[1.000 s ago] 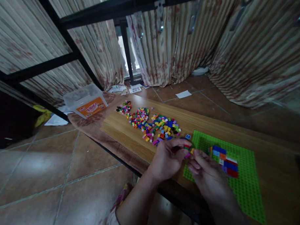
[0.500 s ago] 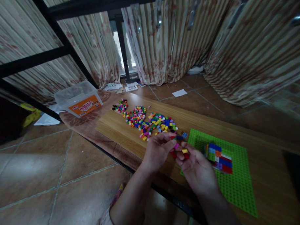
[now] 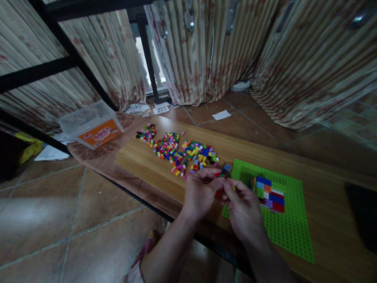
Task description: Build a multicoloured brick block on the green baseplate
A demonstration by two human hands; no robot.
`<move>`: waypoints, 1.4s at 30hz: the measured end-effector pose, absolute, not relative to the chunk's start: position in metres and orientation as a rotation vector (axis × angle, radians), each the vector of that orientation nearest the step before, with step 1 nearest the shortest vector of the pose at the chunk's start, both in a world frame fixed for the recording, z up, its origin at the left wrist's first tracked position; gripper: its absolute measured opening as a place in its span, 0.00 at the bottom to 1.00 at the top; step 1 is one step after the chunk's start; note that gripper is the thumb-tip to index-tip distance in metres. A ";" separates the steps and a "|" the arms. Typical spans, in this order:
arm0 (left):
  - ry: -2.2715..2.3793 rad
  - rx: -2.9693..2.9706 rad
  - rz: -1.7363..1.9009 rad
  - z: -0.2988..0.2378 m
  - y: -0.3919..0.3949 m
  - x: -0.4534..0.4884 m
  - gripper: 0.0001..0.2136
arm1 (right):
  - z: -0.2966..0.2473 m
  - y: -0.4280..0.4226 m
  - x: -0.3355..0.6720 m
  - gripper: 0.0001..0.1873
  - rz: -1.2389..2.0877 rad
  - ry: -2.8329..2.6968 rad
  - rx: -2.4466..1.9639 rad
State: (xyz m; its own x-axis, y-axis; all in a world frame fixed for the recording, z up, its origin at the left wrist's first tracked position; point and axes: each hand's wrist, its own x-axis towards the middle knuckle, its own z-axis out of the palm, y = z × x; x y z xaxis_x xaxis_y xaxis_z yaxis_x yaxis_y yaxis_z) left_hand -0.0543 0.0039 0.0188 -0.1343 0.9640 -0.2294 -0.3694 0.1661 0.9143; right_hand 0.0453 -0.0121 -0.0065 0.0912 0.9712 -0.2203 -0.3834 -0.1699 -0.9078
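**Hands drawing together at the mat's edge**

Both hands are sitting tighter than half a second back: the right hand (image 3: 243, 207) is now pressing its fingertips straight up against the left hand (image 3: 202, 191), where before a gap and a yellow piece were showing between them. The whole table view is also sliding a little left and down in frame.

Left hand is curling in, thumb and fingers pinching a small brick cluster (image 3: 218, 174), with red and green bits peeking out at the fingertips. Right hand is closing on that same cluster from the other side, fingers bunched, knuckles up. How many pieces are in there is too small to tell. The cluster is hanging just above the table (image 3: 144, 164), right at the near left corner of the green mat (image 3: 287, 235).

On the mat, a blocky build (image 3: 268, 194) in blue, red, white and orange is sitting just beside the right hand's fingers. A lone blue brick (image 3: 227, 167) is lying on the wood just past the fingertips. Beyond it, the loose pile (image 3: 182, 151) is spreading in a long colourful band toward the table's far left end.

Further off, a clear tub (image 3: 90, 123) with an orange label is resting on the patterned cloth at the table end. Striped curtains (image 3: 210, 55) are hanging behind, and a white paper (image 3: 221, 115) is lying on the floor tiles.
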 end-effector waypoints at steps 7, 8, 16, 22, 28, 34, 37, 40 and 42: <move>1.053 0.655 1.307 0.022 0.005 -0.059 0.11 | 0.000 -0.010 0.047 0.09 1.584 -0.489 -0.939; 1.070 0.668 1.306 0.021 0.006 -0.061 0.11 | 0.000 -0.009 0.047 0.08 1.594 -0.460 -0.947; 1.455 1.013 1.299 -0.003 0.028 -0.082 0.04 | -0.006 -0.004 0.049 0.09 1.597 -0.363 -1.060; 1.737 1.436 1.092 -0.008 0.034 -0.082 0.07 | -0.013 -0.002 0.046 0.11 1.523 -0.420 -1.076; 1.816 1.668 0.939 -0.005 0.033 -0.083 0.10 | -0.017 -0.003 0.046 0.18 1.474 -0.586 -1.118; 1.834 1.758 0.880 -0.004 0.033 -0.085 0.10 | -0.015 -0.004 0.048 0.20 1.474 -0.648 -1.155; 1.830 1.776 0.891 -0.004 0.033 -0.087 0.12 | -0.014 -0.003 0.050 0.20 1.475 -0.680 -1.139; 1.844 1.783 0.896 -0.004 0.034 -0.088 0.13 | -0.014 -0.003 0.051 0.20 1.480 -0.721 -1.122; 1.852 1.780 0.903 -0.004 0.035 -0.089 0.12 | -0.016 -0.003 0.052 0.20 1.474 -0.750 -1.124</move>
State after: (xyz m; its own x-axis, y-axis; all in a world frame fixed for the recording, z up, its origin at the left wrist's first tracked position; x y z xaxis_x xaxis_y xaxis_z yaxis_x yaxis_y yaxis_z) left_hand -0.0885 0.0347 -0.0036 -0.0955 0.9857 0.1387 0.7160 -0.0287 0.6975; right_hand 0.0517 -0.0027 -0.0158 0.0314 0.9690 -0.2451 -0.3720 -0.2163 -0.9027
